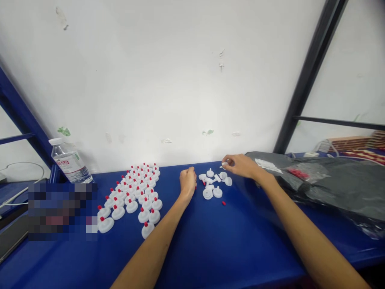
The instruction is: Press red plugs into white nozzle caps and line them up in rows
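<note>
My left hand (188,181) is closed in a fist just above the blue table (192,241). A bit of red shows at its edge, like the small red tips nearby; how many it holds is hidden. With thumb and fingers pinched, my right hand (239,165) grips a white plastic nozzle cap (224,164) by the wall side of the table. Between the hands lies a loose pile of bare white nozzle caps (217,192), some upright and some tipped over. One red tip (223,203) lies in front of them.
Rows of white caps with red tips (131,206) stand on the left. Behind them is a water bottle (70,162). A black plastic bag (325,192) and a clear bag of red tips (299,173) lie on the right. A white wall (180,80) borders the table.
</note>
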Available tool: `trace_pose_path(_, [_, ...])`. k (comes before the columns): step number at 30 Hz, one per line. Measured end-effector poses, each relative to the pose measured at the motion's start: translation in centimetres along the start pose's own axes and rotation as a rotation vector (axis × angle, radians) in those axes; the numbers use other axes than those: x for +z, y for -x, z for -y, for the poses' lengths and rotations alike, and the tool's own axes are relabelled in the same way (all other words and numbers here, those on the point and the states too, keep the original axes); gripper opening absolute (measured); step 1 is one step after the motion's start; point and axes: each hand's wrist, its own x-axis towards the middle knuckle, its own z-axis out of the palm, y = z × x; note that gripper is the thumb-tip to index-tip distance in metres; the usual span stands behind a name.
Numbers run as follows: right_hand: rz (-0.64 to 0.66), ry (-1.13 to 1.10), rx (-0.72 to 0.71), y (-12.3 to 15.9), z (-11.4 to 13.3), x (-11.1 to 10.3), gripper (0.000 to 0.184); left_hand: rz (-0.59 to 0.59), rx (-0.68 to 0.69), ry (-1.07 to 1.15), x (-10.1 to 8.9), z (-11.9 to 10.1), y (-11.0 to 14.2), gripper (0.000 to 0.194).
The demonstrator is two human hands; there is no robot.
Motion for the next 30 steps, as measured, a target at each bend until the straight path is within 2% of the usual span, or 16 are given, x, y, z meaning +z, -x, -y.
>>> trace_pose_path(3, [0.039, 0.03, 0.066, -0.3, -2.0, 0.5, 0.022, -0.015, 0.035, -0.027, 0.0, -0.2, 0.2, 0.026])
trace_pose_path(6, [0.102, 0.032, 0.089, -0.4, -3.2, 1.0, 0.021, -0.018, 0.105, -0.024, 0.0, -0.5, 0.4, 0.045])
trace_pose_path(10, [0.161, 0.017, 0.076, -0.4, -3.9, 1.5, 0.021, -0.018, 0.186, -0.002, 0.0, -0.7, 0.6, 0.042])
trace_pose_path(13, [0.148, 0.003, 0.043, -0.3, -3.6, 1.4, 0.022, 0.002, 0.219, 0.007, 0.0, -0.8, 0.5, 0.041])
trace_pose_path(16, [0.063, -0.007, -0.009, -0.3, -2.3, 0.9, 0.024, 0.024, 0.229, 0.009, 0.0, -0.7, 0.5, 0.041])
trace_pose_path(19, [-0.041, -0.035, -0.098, -0.3, 0.4, 1.0, 0.028, 0.015, 0.227, -0.002, 0.1, -0.7, 0.5, 0.04])
trace_pose_path(24, [-0.08, -0.075, -0.249, -0.1, 5.4, 3.5, 0.026, -0.052, 0.233, -0.053, 0.0, -0.7, 0.5, 0.037])
trace_pose_path(27, [-0.089, -0.093, -0.26, 0.0, 6.6, 4.9, 0.019, -0.075, 0.246, -0.091, -0.2, -0.9, 0.5, 0.039])
trace_pose_path(30, [-0.105, -0.143, -0.245, 0.0, 6.6, 5.2, 0.013, -0.08, 0.261, -0.135, -0.3, -1.0, 0.5, 0.039])
